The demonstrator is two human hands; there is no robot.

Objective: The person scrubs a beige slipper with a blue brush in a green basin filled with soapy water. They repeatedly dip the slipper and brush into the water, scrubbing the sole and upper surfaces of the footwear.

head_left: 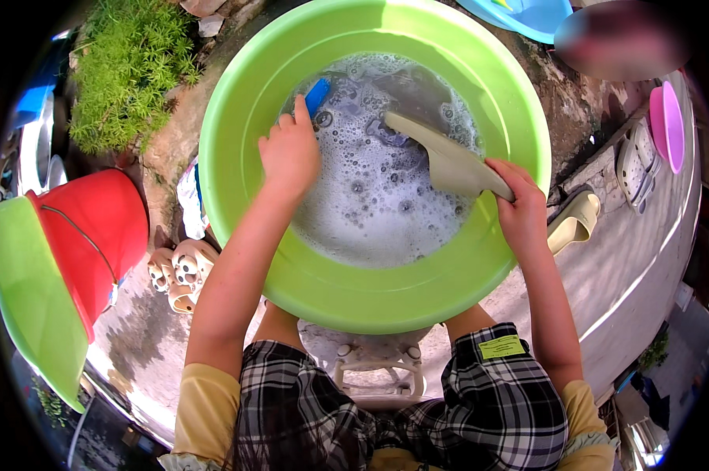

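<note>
Soapy, bubbly water fills the bottom of a large green basin in front of me. Over its left side, my left hand is closed around what looks like a blue brush; the hand hides most of it. My right hand, at the basin's right side, grips one end of an olive-grey slide slipper. The slipper is tilted above the suds, its far end reaching toward the basin's middle. Near that end, something dark shows through the foam, too covered to make out.
A similar slide and a pale clog lie to the right, near pink basins. On the left are a red bucket, a green basin, beige animal-face slippers and a leafy plant. A blue basin stands beyond.
</note>
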